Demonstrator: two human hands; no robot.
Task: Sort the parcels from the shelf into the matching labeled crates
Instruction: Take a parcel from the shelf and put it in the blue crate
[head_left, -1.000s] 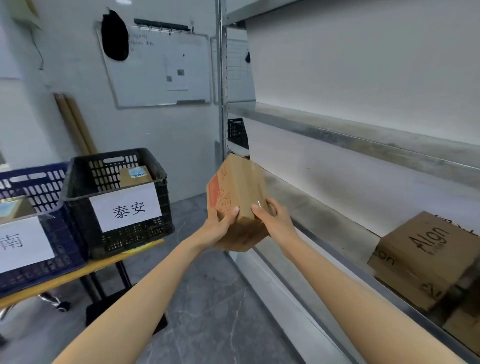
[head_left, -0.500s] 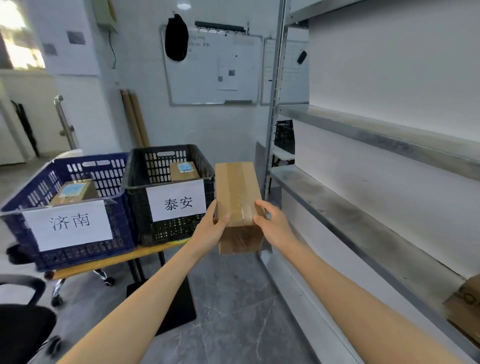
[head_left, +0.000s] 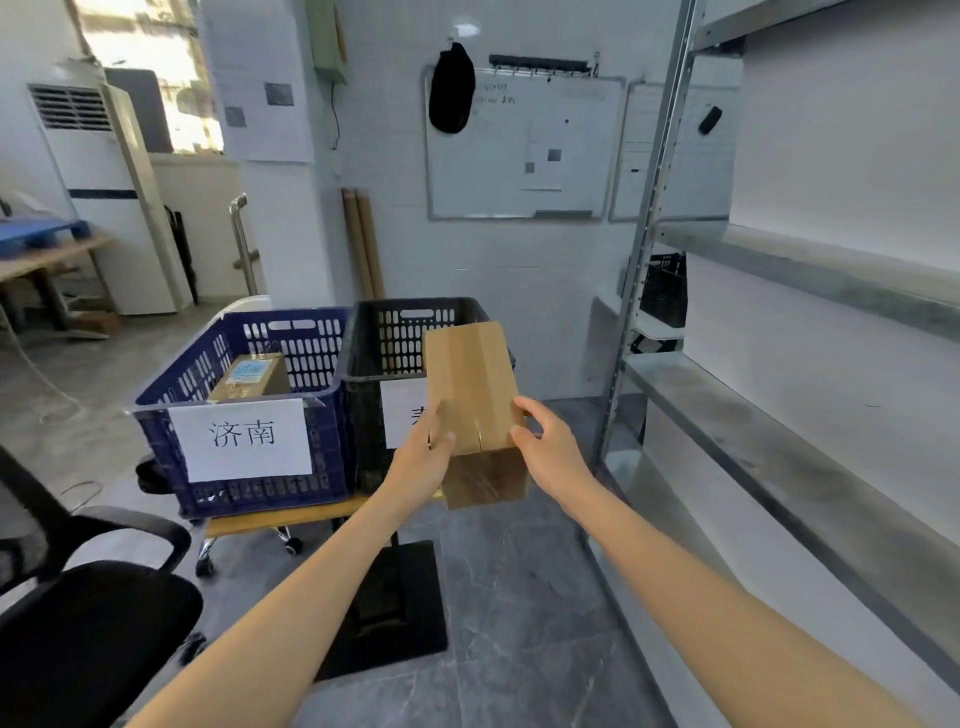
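Note:
I hold a brown taped cardboard parcel (head_left: 472, 395) out in front of me, in front of the black crate (head_left: 395, 338). My left hand (head_left: 423, 457) grips its left side and my right hand (head_left: 545, 449) its right side. The parcel hides part of the black crate's white label (head_left: 402, 415). To the left stands a blue crate (head_left: 311, 457) with a white label (head_left: 241, 439) in Chinese characters. Inside it lies a small brown parcel (head_left: 249, 376) with a blue sticker. The metal shelf (head_left: 769, 431) runs along my right, and its visible boards carry no parcels.
Both crates rest on a low wooden table (head_left: 280, 519) with a dark base. A black office chair (head_left: 78, 613) stands at the lower left. A whiteboard (head_left: 519, 150) hangs on the far wall. Grey tile floor (head_left: 519, 597) lies between me and the table.
My view has swung left, away from the shelf and toward the crates. The parcel, held in both hands, has moved in front of the black crate and covers part of its label.

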